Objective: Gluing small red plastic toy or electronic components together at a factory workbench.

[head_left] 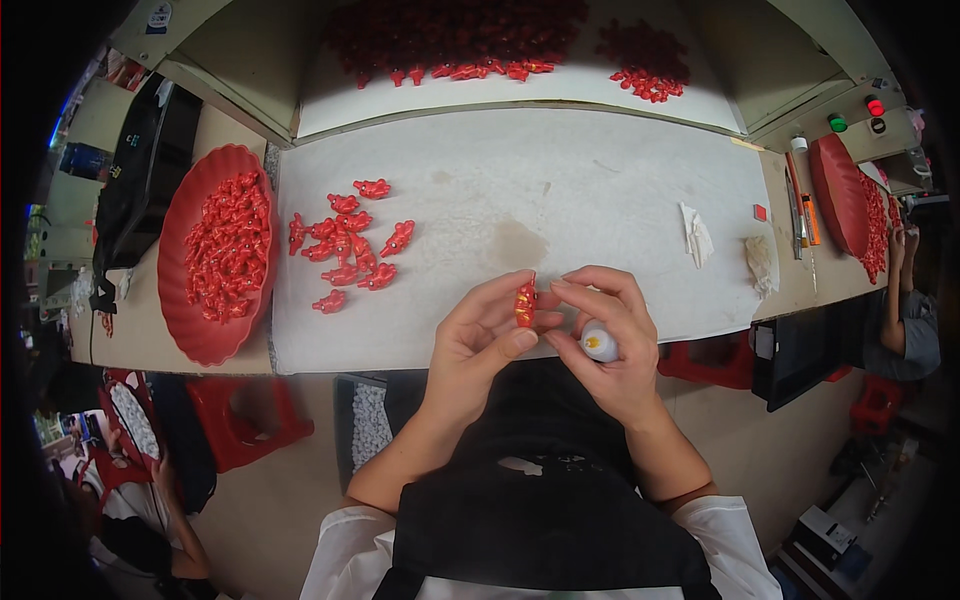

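Note:
Between the thumb and fingers of my left hand (466,345) a small glossy red figurine (525,303) with yellow markings stands upright. My right hand (622,350) is closed around a small white bottle (600,345) with a yellow spot at its visible end, and its fingertips come close to the figurine. Both hands are above the front edge of the white-covered table (460,220). To the left of them lies a loose group of similar red figurines (345,243). Whatever detail is on the figurine's far side is hidden.
A red scalloped tray (172,290) heaped with red pieces stands at the left. More red pieces (460,45) fill the shaded cabinet behind. Crumpled tissue (695,235), pen-like tools (805,215) and another red tray (838,195) are at the right. Other people sit nearby on both sides.

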A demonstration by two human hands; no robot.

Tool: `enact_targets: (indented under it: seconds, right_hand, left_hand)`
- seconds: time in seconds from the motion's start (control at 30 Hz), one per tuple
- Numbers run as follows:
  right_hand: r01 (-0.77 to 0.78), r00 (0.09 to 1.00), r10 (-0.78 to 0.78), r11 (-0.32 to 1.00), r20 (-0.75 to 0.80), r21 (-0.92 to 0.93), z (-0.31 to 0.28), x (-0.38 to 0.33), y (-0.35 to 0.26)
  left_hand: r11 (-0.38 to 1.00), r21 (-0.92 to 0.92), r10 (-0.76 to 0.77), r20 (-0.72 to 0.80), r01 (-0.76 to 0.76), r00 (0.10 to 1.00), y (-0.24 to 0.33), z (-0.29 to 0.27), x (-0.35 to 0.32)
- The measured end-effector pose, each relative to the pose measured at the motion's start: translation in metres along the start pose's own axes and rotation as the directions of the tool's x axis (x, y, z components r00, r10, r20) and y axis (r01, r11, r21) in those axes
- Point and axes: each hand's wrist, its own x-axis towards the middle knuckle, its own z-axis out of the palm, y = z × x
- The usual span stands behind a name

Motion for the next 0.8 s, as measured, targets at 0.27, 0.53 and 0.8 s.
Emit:
enact_targets:
  seconds: [0.27, 0.53, 0.8]
  right_hand:
    - [-0.201, 0.98, 0.192, 0.92, 0.059, 0.336, -0.003, 0.0016, 0.0078]
    - [-0.51, 0.846, 0.435, 0.497, 0.307, 0.702, -0.0042, 0.0085, 0.0005]
    - [-0.359, 0.919, 0.362, 0.607, 0.156, 0.709, 0.0036, 0.0018, 0.0072]
  left_hand:
    - [0.983, 0.181, -0.03, -0.001, 0.03, 1.0, -0.0012, 0.0023, -0.0034]
    - [0.982, -0.093, -0.158, 0.066, 0.164, 0.985, 0.0027, 0.0026, -0.0004]
    - [0.991, -0.046, -0.119, 0.08, 0.123, 0.99, -0.0005, -0.0032, -0.002]
